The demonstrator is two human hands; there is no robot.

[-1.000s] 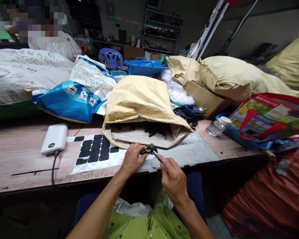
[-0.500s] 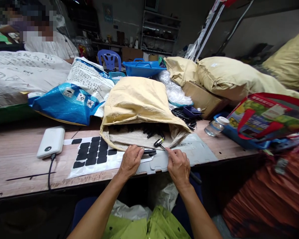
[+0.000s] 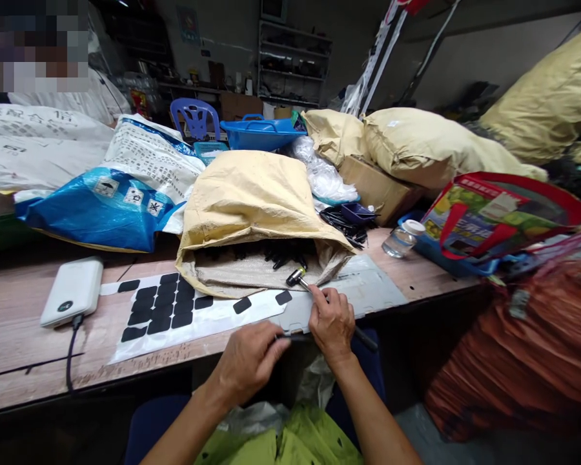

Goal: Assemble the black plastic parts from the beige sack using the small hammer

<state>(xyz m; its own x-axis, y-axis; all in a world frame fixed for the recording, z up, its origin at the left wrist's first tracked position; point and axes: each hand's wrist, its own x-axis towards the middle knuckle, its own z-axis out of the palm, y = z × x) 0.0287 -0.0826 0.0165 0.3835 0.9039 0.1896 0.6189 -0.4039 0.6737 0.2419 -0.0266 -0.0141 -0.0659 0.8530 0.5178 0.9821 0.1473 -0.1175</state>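
Note:
My right hand is closed round a small hammer, its shiny head lying toward the bag mouth and its dark handle end poking out below my palm. Fingers curled, my left hand grips a slim black piece just off the table's front edge; most of the piece is hidden or blurred. Beyond both hands lies a yellow woven bag, its mouth toward me, with black parts inside. Left of the bag is a white sheet of black stickers. A grey board lies under the hammer side.
A white power bank with a cable sits at left, near a blue-and-white sack. At right stand a clear jar, a red-trimmed bag and a large reddish sack. A person is at the far left.
My left hand has come back toward me with the black piece, off the table edge, uncovering more stickers. My right hand still holds the hammer. The view has shifted right.

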